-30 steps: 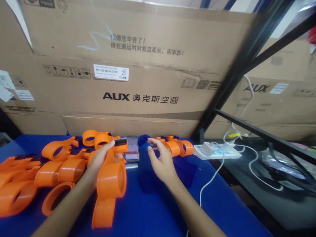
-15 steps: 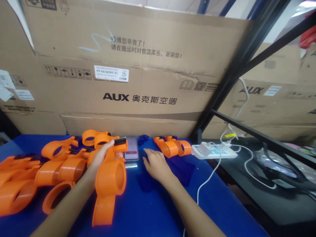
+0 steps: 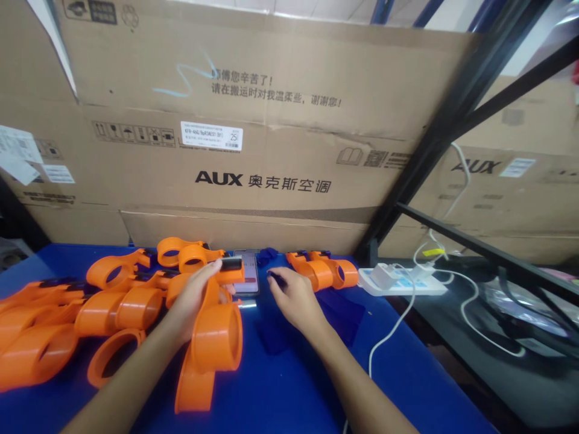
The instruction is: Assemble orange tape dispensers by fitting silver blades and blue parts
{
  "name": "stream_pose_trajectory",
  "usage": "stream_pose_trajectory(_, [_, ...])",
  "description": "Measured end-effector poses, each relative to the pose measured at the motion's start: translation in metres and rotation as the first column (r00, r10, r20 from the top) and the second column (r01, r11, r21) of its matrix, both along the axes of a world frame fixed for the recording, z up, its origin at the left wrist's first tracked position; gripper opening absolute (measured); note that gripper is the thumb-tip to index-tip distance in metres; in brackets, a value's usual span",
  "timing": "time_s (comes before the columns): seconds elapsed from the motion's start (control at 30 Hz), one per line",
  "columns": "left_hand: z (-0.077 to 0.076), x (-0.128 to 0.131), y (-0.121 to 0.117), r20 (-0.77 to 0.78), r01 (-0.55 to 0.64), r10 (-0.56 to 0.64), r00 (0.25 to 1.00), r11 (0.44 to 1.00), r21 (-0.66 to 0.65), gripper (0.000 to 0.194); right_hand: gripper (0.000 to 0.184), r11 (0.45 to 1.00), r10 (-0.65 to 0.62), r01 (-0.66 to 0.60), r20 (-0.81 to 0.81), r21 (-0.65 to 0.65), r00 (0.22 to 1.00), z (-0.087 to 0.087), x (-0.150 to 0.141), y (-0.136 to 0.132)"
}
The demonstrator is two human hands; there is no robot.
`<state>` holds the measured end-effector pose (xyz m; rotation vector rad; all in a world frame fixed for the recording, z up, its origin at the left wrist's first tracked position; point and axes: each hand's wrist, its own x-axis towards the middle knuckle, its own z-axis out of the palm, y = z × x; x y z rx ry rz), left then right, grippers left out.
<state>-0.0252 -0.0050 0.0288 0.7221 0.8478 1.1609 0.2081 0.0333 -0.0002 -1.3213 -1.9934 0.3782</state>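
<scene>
My left hand [image 3: 192, 295] is closed around an orange tape dispenser [image 3: 215, 340], its ring hanging toward me and a black piece [image 3: 231, 264] across its upper end. Another orange ring part [image 3: 194, 386] shows just below it; whether the two are joined I cannot tell. To the right, my right hand [image 3: 296, 298] pinches a small dark blue piece [image 3: 275, 278] between thumb and fingers, too small to make out fully. Between the hands lies a phone [image 3: 250, 271] with its screen lit. Beyond my right hand rest orange tape dispensers [image 3: 319, 274].
Several more tape dispensers [image 3: 97, 313] crowd the table's left side. Dark blue flat pieces [image 3: 341, 316] lie on the blue table [image 3: 289, 398]. A white power strip [image 3: 402, 280] with cables sits at the right edge by a black frame post [image 3: 409, 163]. A large cardboard box [image 3: 271, 150] stands behind.
My right hand has closed from loosely spread fingers into a pinch, now with a small dark blue piece. The whole view has shifted slightly; my left hand keeps hold of the tape dispenser.
</scene>
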Motion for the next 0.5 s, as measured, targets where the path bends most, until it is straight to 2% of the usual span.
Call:
stream_pose_trajectory(0.03, [0.001,0.001,0.000,-0.017,-0.013,0.013,1.000,1.000,0.013,0.046,0.018,0.999,0.033,-0.033,-0.198,0.003,0.980,0.002,-0.004,-0.003])
stream_pose_trajectory(0.1, [0.001,0.003,-0.001,-0.035,-0.031,0.033,0.999,0.999,0.035,0.041,0.019,0.993,0.095,-0.121,-0.552,-0.011,0.829,0.006,-0.012,-0.012])
stream_pose_trajectory(0.17, [0.001,0.004,-0.001,-0.052,-0.025,0.028,0.998,0.998,0.059,0.042,0.024,0.982,0.105,-0.184,-0.732,-0.029,0.673,0.010,-0.022,-0.022])
stream_pose_trajectory(0.23, [0.000,0.004,0.000,-0.122,0.015,-0.005,0.993,0.997,0.080,0.051,0.027,0.978,0.098,-0.205,-0.805,-0.030,0.586,0.013,-0.030,-0.032])
stream_pose_trajectory(0.33, [-0.003,0.004,0.002,-0.221,0.066,-0.036,0.975,0.989,0.130,0.056,0.027,0.978,0.094,-0.207,-0.844,-0.021,0.529,0.017,-0.037,-0.042])
stream_pose_trajectory(0.43, [-0.004,0.005,0.001,-0.196,0.018,0.015,0.981,0.987,0.161,0.047,0.022,0.977,0.105,-0.213,-0.868,-0.001,0.486,0.019,-0.039,-0.046])
stream_pose_trajectory(0.5, [-0.004,0.006,-0.001,-0.171,-0.002,0.025,0.985,0.991,0.132,0.045,0.019,0.977,0.115,-0.213,-0.877,0.015,0.466,0.019,-0.038,-0.047])
